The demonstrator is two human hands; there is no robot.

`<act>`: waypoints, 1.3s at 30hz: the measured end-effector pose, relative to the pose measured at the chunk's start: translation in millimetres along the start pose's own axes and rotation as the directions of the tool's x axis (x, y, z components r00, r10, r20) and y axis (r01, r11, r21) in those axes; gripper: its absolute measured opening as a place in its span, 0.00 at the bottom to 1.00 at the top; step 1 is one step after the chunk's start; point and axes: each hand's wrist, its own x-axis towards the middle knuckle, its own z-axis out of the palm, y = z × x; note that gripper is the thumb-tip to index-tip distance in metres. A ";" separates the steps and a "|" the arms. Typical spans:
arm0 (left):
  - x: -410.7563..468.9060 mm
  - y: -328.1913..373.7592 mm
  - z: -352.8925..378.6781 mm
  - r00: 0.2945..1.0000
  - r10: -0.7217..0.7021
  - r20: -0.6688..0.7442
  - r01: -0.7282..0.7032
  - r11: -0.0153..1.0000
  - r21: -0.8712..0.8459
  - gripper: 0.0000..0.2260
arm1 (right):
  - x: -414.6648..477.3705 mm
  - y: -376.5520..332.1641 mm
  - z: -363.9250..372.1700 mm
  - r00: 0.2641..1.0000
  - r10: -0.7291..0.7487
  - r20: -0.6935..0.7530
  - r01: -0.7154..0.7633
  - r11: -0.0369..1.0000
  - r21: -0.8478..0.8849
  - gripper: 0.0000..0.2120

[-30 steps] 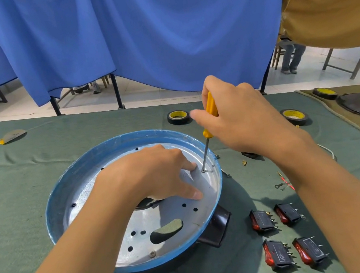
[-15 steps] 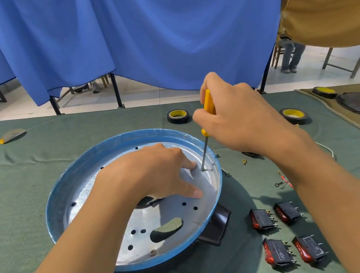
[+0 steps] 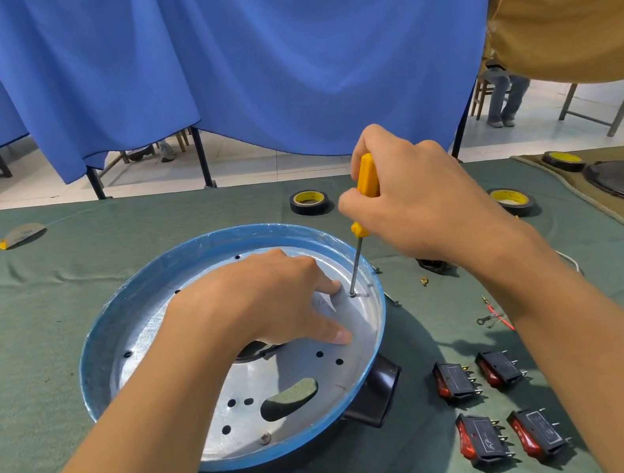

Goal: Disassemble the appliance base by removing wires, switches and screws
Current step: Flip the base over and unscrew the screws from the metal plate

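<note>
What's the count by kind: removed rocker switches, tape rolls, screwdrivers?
Rocker switches: 4
Tape rolls: 3
Screwdriver: 1
Total: 8
Dark part behind the switches: unclear, not counted.

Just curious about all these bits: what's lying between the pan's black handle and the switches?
Nothing: the head view shows only bare green cloth between the handle and the nearest switch.

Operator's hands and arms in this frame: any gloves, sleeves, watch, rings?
None visible. Left hand and right hand are bare, with no gloves or rings showing. Left forearm and right forearm are bare to the frame edge: no sleeves, watch or wristband in view.
</note>
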 end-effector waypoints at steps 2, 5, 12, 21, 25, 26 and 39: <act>0.3 -0.1 -0.1 1.000 0.001 -0.001 -0.001 1.000 -0.001 0.29 | -0.3 -0.8 0.2 1.000 -0.004 0.009 0.004 1.000 0.011 0.09; 0.6 0.0 0.2 1.000 0.001 0.000 -0.001 1.000 0.003 0.29 | -1.3 -1.7 2.4 1.000 -0.004 -0.018 0.004 1.000 -0.015 0.14; 1.0 -0.9 1.1 1.000 0.002 0.003 -0.002 1.000 -0.005 0.29 | 0.0 1.2 0.6 1.000 -0.020 0.006 0.020 1.000 0.014 0.09; -0.3 0.8 -0.3 1.000 -0.003 0.005 0.003 1.000 -0.001 0.29 | 1.8 4.4 3.7 1.000 -0.020 -0.008 0.021 0.999 0.049 0.08; -1.3 2.3 -1.9 1.000 -0.007 0.010 0.007 1.000 0.000 0.29 | 0.6 2.2 6.9 0.999 -0.039 -0.036 0.041 0.998 0.046 0.15; -1.7 2.5 -2.0 1.000 -0.008 0.010 0.008 1.000 -0.001 0.29 | 0.5 2.1 6.9 0.998 -0.040 -0.055 0.041 0.999 0.029 0.17; -2.1 2.8 -2.1 1.000 -0.001 0.009 0.002 1.000 -0.003 0.29 | 5.7 12.7 5.2 0.999 0.026 -0.031 -0.024 0.999 0.041 0.09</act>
